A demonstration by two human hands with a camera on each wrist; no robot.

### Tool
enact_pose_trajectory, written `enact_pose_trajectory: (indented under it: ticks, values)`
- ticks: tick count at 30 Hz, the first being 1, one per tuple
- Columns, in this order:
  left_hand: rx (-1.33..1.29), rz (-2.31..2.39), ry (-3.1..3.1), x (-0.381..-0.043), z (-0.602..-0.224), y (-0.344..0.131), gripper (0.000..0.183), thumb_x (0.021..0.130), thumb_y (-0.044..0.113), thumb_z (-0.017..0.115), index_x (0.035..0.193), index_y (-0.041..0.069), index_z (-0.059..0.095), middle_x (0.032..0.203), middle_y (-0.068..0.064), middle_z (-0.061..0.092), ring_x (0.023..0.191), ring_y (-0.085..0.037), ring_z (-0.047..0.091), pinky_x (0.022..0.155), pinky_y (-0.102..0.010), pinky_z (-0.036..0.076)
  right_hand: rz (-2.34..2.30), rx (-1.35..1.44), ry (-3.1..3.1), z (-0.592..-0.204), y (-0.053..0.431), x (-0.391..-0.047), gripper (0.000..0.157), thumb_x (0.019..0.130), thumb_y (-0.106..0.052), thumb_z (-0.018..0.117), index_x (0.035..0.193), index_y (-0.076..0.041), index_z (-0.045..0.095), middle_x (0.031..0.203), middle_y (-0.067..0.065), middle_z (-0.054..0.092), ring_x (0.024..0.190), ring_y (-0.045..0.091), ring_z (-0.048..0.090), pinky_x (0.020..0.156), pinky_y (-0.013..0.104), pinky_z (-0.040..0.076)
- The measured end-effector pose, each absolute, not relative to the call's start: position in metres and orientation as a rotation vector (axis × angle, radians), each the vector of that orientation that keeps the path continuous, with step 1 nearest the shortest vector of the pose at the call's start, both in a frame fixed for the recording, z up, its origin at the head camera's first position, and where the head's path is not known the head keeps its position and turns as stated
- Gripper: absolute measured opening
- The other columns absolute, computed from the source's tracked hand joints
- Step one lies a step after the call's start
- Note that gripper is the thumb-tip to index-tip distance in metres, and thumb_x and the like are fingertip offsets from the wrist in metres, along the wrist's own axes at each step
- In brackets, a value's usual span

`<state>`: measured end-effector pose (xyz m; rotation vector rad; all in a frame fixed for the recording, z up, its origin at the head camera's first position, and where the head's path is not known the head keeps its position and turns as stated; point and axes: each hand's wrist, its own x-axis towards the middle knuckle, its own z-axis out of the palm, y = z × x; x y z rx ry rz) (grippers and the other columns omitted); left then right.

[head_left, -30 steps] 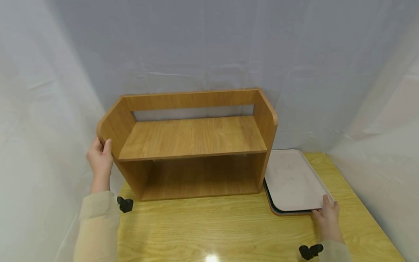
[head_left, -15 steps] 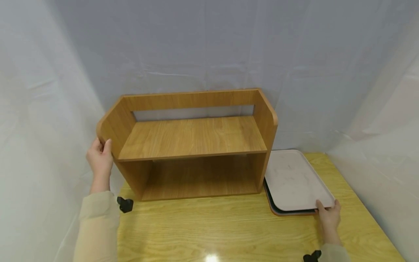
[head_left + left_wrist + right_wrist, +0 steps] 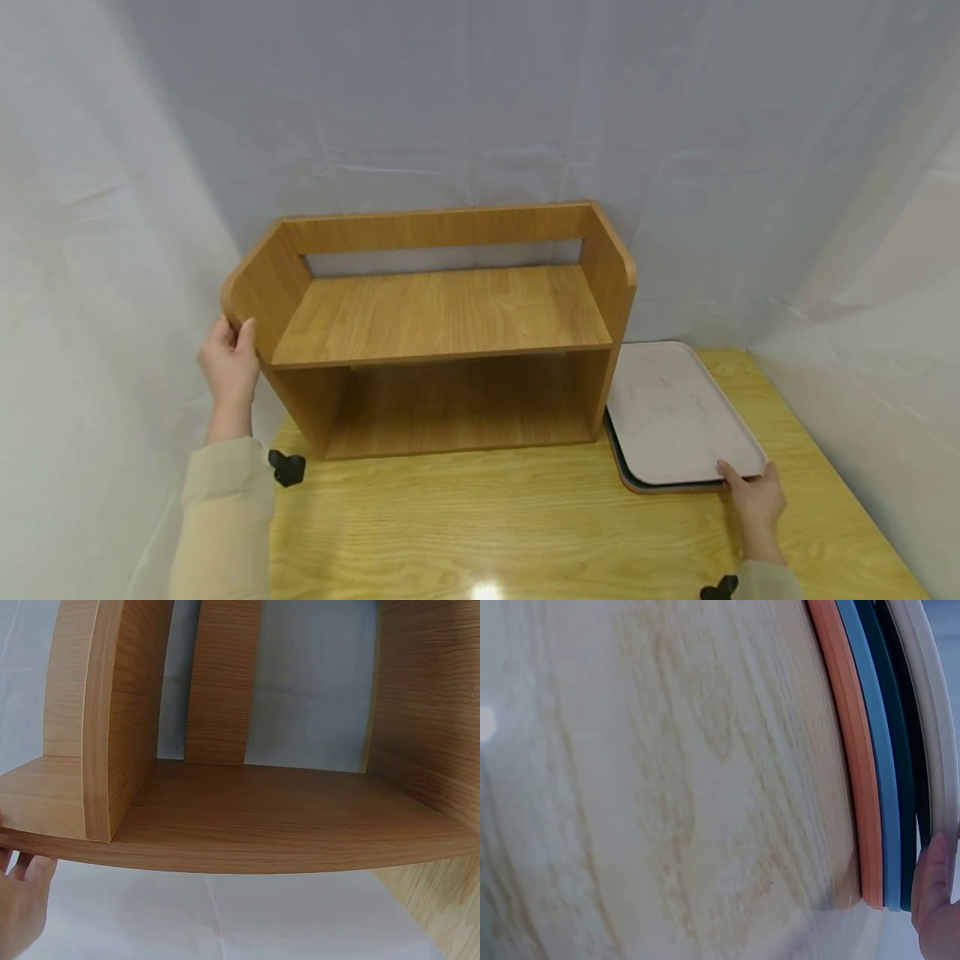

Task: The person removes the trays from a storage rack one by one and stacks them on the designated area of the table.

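Note:
A two-tier wooden desk shelf (image 3: 450, 312) stands on the table. My left hand (image 3: 229, 364) holds the front edge of its left side panel, thumb on the inner side. In the left wrist view, fingers of that hand (image 3: 24, 906) reach behind the panel's edge. To the shelf's right lies a stack of trays, topped by a pale tray (image 3: 675, 412). My right hand (image 3: 757, 507) pinches this tray's near right corner, thumb on top. The right wrist view shows an orange tray (image 3: 849, 742), a blue tray (image 3: 871, 712) and a dark green tray (image 3: 897, 727) beneath it.
The wood-grain table (image 3: 480, 517) extends in front of the shelf and past the trays on the right. White sheeting (image 3: 465, 108) hangs behind and at both sides. The tray stack's left edge lies close against the shelf's right panel.
My right hand has shifted its grip at the tray's corner, its thumb moving left along the near edge. The left hand, shelf and trays look almost unchanged.

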<state>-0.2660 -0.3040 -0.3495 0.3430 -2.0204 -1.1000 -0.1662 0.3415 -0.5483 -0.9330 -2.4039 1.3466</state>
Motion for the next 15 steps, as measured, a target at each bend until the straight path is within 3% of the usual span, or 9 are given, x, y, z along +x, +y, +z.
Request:
enact_pose_trajectory:
  ticks: [5,10,15]
  values:
    - [0.359,-1.121,-2.027,-0.2659,-0.3486,-0.3030,0.023,0.088,0.019,0.053,0.092,-0.004,0.056,0.072,0.011,0.049,0.066,-0.004,0.041,0.057,-0.014,0.032,1.235,-0.951,-2.425,-0.5520,0.3428,-0.1678,0.076,0.081,-0.034,0.060,0.126,0.018,0.026,0.121,0.040,0.032,0.113,0.049,0.029,0.095,0.052,0.024]
    - [0.364,-1.115,-2.036,-0.2662,-0.3486,-0.3024,0.023,0.088,0.019,0.053,0.091,-0.004,0.056,0.074,0.008,0.050,0.067,-0.005,0.041,0.057,-0.015,0.032,1.245,-0.981,-2.368,-0.5541,0.3428,-0.1688,0.071,0.081,-0.028,0.062,0.125,0.017,0.030,0.120,0.039,0.035,0.112,0.047,0.033,0.094,0.050,0.027]
    - [0.368,-1.131,-2.029,-0.2662,-0.3484,-0.3029,0.023,0.088,0.020,0.053,0.091,-0.003,0.055,0.073,0.011,0.048,0.067,-0.005,0.041,0.058,-0.015,0.032,1.283,-1.053,-2.336,-0.5564,0.3421,-0.1678,0.072,0.082,-0.026,0.060,0.128,0.017,0.025,0.115,0.038,0.039,0.105,0.047,0.039,0.089,0.052,0.032]
